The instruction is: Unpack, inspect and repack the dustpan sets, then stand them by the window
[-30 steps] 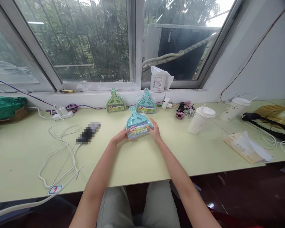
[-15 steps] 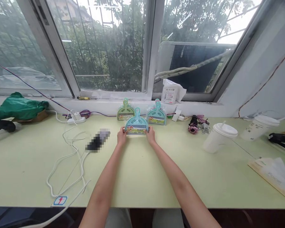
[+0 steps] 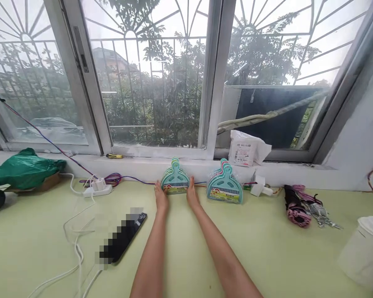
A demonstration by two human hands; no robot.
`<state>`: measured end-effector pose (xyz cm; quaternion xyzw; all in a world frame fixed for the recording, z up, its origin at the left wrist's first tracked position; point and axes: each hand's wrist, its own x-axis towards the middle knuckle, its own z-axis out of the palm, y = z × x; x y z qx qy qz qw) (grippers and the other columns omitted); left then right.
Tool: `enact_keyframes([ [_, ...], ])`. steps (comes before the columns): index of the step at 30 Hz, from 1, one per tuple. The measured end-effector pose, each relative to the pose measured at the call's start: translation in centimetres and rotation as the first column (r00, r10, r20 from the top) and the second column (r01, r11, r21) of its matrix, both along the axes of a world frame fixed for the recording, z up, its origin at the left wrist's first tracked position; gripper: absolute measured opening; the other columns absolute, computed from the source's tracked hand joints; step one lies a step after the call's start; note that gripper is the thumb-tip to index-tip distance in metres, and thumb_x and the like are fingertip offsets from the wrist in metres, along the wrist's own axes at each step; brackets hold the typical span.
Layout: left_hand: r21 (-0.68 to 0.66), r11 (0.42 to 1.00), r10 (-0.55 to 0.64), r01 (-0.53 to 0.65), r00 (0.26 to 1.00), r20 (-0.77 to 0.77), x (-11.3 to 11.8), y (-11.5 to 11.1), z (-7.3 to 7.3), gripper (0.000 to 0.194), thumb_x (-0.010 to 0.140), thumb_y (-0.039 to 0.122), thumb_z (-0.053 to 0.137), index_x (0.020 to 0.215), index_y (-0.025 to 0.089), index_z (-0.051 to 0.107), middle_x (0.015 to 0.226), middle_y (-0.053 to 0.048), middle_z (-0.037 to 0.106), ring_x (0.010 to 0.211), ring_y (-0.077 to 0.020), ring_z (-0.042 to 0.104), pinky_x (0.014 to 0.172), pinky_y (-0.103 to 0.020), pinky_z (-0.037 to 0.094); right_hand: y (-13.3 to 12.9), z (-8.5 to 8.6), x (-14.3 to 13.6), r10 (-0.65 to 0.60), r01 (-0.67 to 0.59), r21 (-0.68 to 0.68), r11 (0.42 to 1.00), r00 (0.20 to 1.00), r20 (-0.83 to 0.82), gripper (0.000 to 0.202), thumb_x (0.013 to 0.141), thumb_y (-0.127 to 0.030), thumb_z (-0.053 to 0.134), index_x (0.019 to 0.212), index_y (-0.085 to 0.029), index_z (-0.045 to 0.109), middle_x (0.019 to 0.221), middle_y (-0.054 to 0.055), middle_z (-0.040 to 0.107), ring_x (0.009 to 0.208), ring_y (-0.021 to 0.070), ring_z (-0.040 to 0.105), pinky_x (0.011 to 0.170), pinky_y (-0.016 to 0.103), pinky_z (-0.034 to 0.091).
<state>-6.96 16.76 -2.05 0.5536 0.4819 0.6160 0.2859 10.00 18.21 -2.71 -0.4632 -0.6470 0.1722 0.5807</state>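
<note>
Left hand and right hand flank the teal mini dustpan-and-brush set, fingers pressed against its side edges. Set stands upright on desk, against window ledge, left of second stack.

teal dustpan set, pale green table

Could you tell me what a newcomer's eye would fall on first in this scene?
Probably the two hands, left hand and right hand, flanking a teal dustpan set stood against the wall under the window. Just to its right stands a second stack of dustpan sets, and a dark phone lies on the green table at left.
</note>
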Motion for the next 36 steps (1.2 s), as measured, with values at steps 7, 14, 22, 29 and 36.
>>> enact_keyframes([
  [7,0.011,0.98,0.2,-0.2,0.977,-0.077,0.0,2.0,-0.5,0.054,0.082,0.029,0.053,0.135,0.021,0.045,0.128,-0.015,0.056,0.125,-0.0284,0.047,0.104,-0.045,0.033,1.4,-1.0,0.1,-0.051,0.061,-0.083,0.995,0.991,0.124,0.073,0.088,-0.035,0.04,0.151,-0.017,0.006,0.157,0.012,0.017,0.135,0.0298,0.038,0.105,0.049,0.039],
  [14,0.064,0.917,0.394,-0.395,0.863,-0.316,-0.1,1.2,0.6,0.045,0.093,0.034,0.036,0.129,0.014,0.055,0.121,-0.018,0.053,0.122,-0.0296,0.044,0.105,-0.045,0.031,0.3,0.8,0.6,-0.052,0.063,-0.068,0.996,0.986,0.158,0.064,0.095,-0.034,0.026,0.151,-0.014,0.003,0.158,0.013,0.011,0.144,0.0263,0.019,0.11,0.047,0.032],
  [22,0.076,0.888,0.448,-0.453,0.817,-0.363,-0.1,1.6,0.6,0.047,0.095,0.038,0.033,0.13,0.015,0.052,0.118,-0.017,0.052,0.118,-0.0297,0.046,0.1,-0.045,0.036,1.1,0.4,0.7,-0.097,0.102,-0.021,0.995,0.978,0.187,0.062,0.096,-0.034,0.024,0.151,-0.013,0.003,0.158,0.013,0.009,0.145,0.0241,0.016,0.111,0.043,0.031],
  [29,0.256,0.803,0.595,-0.538,0.745,-0.302,0.6,0.0,0.8,0.053,0.093,0.039,0.037,0.136,0.008,0.034,0.133,-0.022,0.043,0.127,-0.0299,0.036,0.107,-0.048,0.027,-2.7,1.7,1.2,-0.395,0.366,0.194,0.91,0.908,0.138,0.052,0.097,-0.033,0.024,0.147,-0.016,0.021,0.154,0.016,0.022,0.142,0.0219,0.022,0.109,0.044,0.031],
  [36,0.296,0.839,0.538,-0.456,0.775,-0.331,1.7,-4.1,0.9,0.042,0.091,0.029,0.041,0.13,0.013,0.038,0.133,-0.019,0.042,0.128,-0.028,0.036,0.108,-0.048,0.026,-7.8,2.5,12.7,-0.866,0.859,-0.107,0.5,0.499,-0.035,0.047,0.093,-0.039,0.035,0.131,-0.011,0.04,0.139,0.025,0.04,0.133,0.0314,0.032,0.104,0.051,0.026],
])
